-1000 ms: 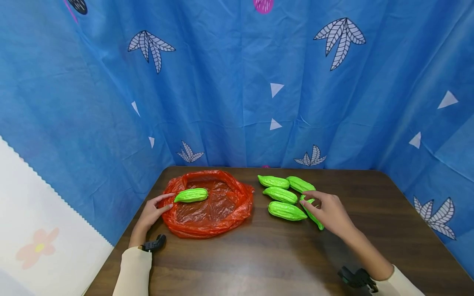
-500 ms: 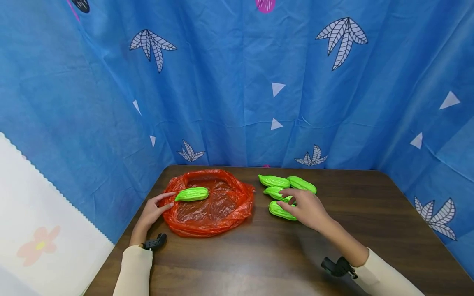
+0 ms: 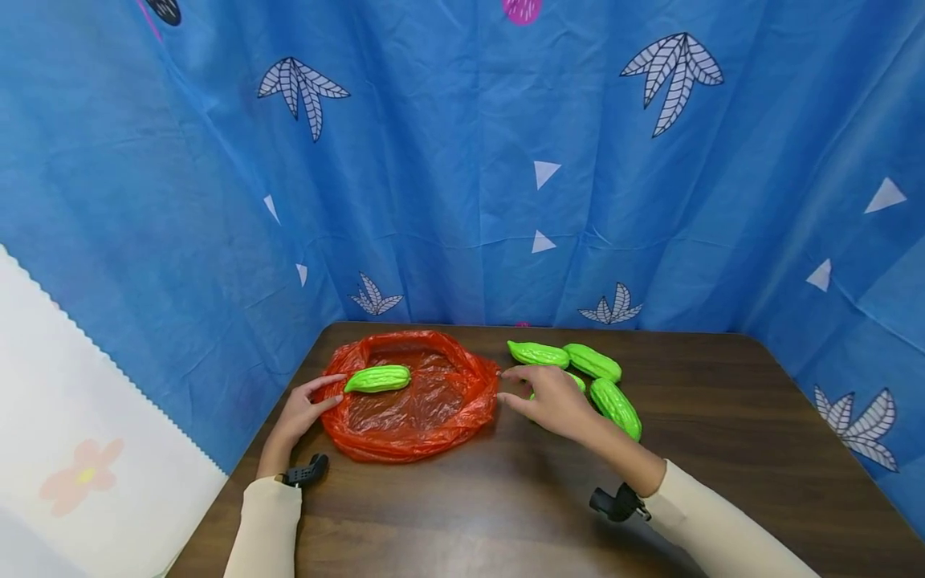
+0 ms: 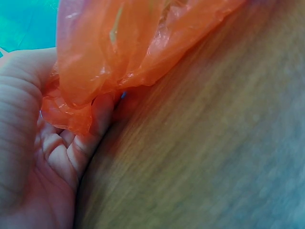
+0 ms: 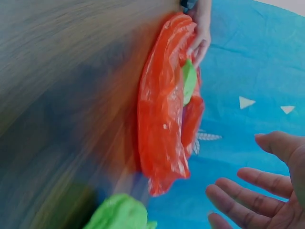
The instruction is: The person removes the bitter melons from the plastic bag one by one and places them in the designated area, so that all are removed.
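Note:
A red plastic bag (image 3: 426,445) lies with its mouth spread wide on the left part of the table, and one bright green bitter melon (image 3: 378,379) rests in it. My left hand (image 3: 296,411) is at the bag's left rim; in the left wrist view, the thin plastic (image 4: 114,62) runs between its thumb and curled fingers. Beside the bag's right rim is my right hand (image 3: 552,397), thumb and fingers spread, holding nothing. Behind and right of it lie several more bitter melons, among them a far-left one (image 3: 538,354) and a near-right one (image 3: 616,408). The right hand partly covers others.
The dark wooden table (image 3: 433,522) carries everything. A blue patterned curtain (image 3: 433,201) stands around its back and sides, with a white cloth (image 3: 87,417) at the left. Both wrists wear black camera mounts, such as the right one (image 3: 617,503).
My right hand has moved left from the right-hand melons, across the group, to the bag's right rim, uncovering the near-right melon. The left hand stays at the bag's left rim.

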{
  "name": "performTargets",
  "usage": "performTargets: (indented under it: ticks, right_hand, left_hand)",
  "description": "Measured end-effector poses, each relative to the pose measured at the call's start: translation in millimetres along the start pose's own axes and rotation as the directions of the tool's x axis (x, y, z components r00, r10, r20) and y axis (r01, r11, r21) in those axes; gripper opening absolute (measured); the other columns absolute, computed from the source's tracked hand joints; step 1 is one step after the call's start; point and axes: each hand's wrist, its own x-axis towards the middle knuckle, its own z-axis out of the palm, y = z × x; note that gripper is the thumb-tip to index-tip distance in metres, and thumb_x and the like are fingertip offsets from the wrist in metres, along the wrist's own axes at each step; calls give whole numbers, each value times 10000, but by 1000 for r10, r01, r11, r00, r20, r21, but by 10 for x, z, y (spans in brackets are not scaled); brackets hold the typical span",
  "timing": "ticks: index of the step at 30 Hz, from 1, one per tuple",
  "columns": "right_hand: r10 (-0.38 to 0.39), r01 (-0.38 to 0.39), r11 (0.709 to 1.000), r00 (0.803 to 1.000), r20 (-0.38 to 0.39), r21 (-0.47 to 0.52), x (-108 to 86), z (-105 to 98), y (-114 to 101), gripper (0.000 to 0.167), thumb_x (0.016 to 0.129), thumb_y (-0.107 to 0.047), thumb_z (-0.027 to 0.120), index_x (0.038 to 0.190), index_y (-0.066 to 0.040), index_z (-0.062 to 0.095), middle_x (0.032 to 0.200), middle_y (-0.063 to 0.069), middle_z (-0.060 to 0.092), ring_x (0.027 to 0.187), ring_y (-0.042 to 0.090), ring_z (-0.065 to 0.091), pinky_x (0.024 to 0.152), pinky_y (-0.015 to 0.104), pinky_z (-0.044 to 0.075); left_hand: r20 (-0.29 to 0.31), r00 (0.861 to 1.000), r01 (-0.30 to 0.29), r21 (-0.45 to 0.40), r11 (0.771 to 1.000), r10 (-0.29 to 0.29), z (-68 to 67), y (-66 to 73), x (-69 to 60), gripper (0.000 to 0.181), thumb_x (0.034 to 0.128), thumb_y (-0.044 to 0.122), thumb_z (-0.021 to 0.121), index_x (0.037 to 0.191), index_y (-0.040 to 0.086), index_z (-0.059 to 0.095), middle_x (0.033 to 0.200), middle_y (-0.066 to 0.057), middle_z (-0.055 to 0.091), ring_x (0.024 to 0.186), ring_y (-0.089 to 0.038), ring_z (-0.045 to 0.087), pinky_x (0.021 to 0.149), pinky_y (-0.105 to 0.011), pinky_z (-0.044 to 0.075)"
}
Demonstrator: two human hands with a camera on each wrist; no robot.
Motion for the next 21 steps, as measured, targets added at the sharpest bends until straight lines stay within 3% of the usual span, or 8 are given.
performTargets:
  ticks: [5, 8, 12, 15, 21]
  right_hand:
    - [-31, 31, 999, 999, -9, 19, 131, 140, -101, 320, 884, -327, 792, 1118, -110, 772, 828, -49, 713, 645, 64, 585, 585, 248, 463]
    - [-46, 45, 999, 999, 8, 28, 212, 227, -168, 334, 883, -312, 792, 1136, -95, 769, 857, -28, 732, 631, 37, 573, 573, 250, 469]
    - [-70, 69, 997, 997, 27, 27, 315, 356, -237, 340, 889, -312, 790, 1145, -90, 769, 983, 11, 767, 750, 119, 681, 639, 286, 526]
    - [-90, 88, 995, 995, 36, 35, 394, 455, -272, 347, 896, -320, 784, 1153, -88, 766, 1029, 27, 770, 807, 182, 711, 683, 323, 548]
    - [-100, 96, 993, 993, 64, 66, 565, 639, -313, 379, 915, -355, 764, 1197, -102, 749, 1078, 29, 764, 946, 218, 722, 794, 363, 568]
  left_hand:
    - [4, 1000, -16, -14, 1000, 16, 25, -8, 15, 475, 962, 227, 723, 1395, 62, 618, 1451, -224, 536, 1356, -380, 448, 1041, -396, 433]
    - [-4, 1000, -14, -15, 1000, 14, 29, -3, 10, 472, 961, 207, 723, 1393, 49, 616, 1451, -225, 538, 1362, -377, 445, 1054, -416, 429]
    - [-2, 1000, -15, -44, 999, 15, 23, 63, -15, 466, 968, 144, 705, 1400, 7, 596, 1459, -262, 514, 1385, -416, 406, 1102, -558, 360]
    - [11, 1000, -24, -64, 998, 25, 0, 203, -64, 462, 966, 85, 689, 1396, -43, 577, 1455, -311, 492, 1387, -471, 379, 1103, -636, 311]
    - [24, 1000, -18, -48, 999, 20, -36, 388, -138, 464, 958, 79, 695, 1385, -62, 578, 1446, -316, 498, 1384, -472, 387, 1100, -623, 327]
